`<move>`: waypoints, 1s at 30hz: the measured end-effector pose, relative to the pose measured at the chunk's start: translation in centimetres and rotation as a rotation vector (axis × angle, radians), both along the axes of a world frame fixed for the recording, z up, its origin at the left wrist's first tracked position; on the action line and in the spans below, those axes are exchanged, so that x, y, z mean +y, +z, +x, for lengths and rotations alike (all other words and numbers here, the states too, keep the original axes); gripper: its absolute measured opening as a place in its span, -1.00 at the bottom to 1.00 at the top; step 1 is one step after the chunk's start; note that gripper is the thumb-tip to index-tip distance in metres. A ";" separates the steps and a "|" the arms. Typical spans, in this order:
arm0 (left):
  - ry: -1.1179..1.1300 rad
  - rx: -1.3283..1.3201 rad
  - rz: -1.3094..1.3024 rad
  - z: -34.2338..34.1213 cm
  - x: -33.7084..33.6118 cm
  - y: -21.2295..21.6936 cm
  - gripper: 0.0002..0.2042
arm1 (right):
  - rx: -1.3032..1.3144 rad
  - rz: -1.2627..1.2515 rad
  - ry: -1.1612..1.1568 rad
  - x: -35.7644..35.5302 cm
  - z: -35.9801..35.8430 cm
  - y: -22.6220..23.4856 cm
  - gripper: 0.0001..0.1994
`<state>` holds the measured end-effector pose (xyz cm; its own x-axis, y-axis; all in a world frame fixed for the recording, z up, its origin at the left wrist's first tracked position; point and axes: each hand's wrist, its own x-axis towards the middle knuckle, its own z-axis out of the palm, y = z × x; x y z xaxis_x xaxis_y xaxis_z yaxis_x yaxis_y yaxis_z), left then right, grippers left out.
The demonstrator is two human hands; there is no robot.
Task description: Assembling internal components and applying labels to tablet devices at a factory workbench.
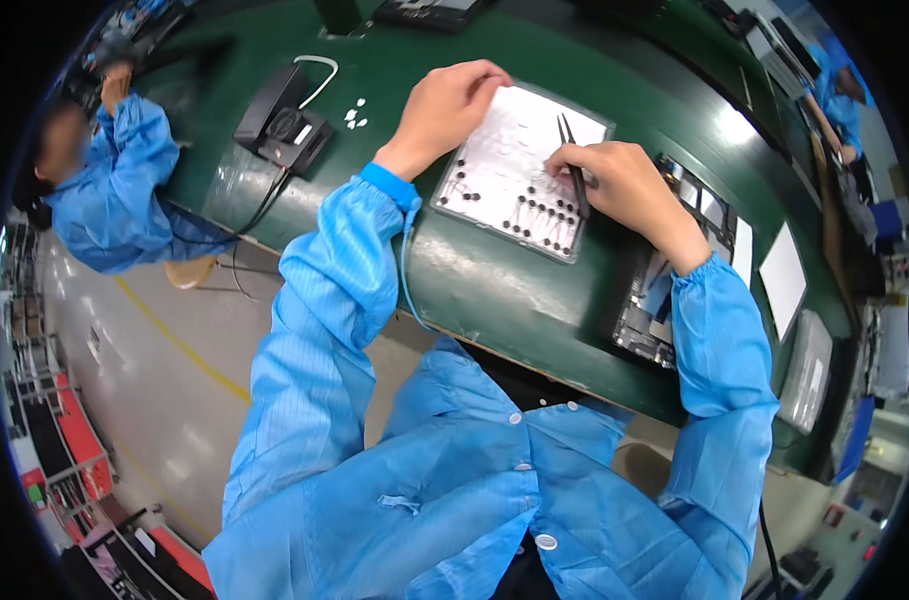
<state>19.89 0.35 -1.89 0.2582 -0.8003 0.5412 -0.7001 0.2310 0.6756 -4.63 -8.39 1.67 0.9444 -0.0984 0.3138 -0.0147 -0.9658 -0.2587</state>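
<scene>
A shallow clear tray (494, 225) with a white sheet inside lies on the green table before me. Small black round parts with thin leads (547, 212) stand in rows on its near half, and a few more sit at its left edge. My right hand (629, 190) grips dark tweezers (579, 192) over the tray's right side, their tips pointing away from me. Curled fingers of my left hand (444, 112) meet the tray's far left corner; the fingertips are partly hidden. A blue wrist strap (386, 186) with a cord circles my left wrist.
Right of the tray lies an opened electronic device (646, 310), partly under my right forearm. A white sheet (782, 280) and a clear-wrapped package (806, 370) are farther right. A black device (284, 130) with cables and small white pieces (354, 115) are left. Co-workers sit left (109, 195) and far right (842, 110).
</scene>
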 end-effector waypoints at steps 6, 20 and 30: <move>0.116 -0.104 -0.154 0.3 0.4 -0.6 -0.84 | 0.187 -0.215 0.055 1.4 1.6 1.1 -0.73; 0.092 -0.170 -0.076 0.5 1.2 -0.7 -0.82 | 0.158 -0.381 0.046 2.6 2.0 0.1 -0.76; -0.140 -0.112 -0.017 -2.8 1.6 0.5 -0.87 | -0.214 1.043 -0.232 -0.9 2.0 -1.2 -0.79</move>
<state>17.13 1.92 -1.41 0.0823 -0.8144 0.5744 -0.7309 0.3425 0.5903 -2.68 -9.33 0.45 0.8041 -0.5805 0.1283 -0.0250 -0.2486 -0.9683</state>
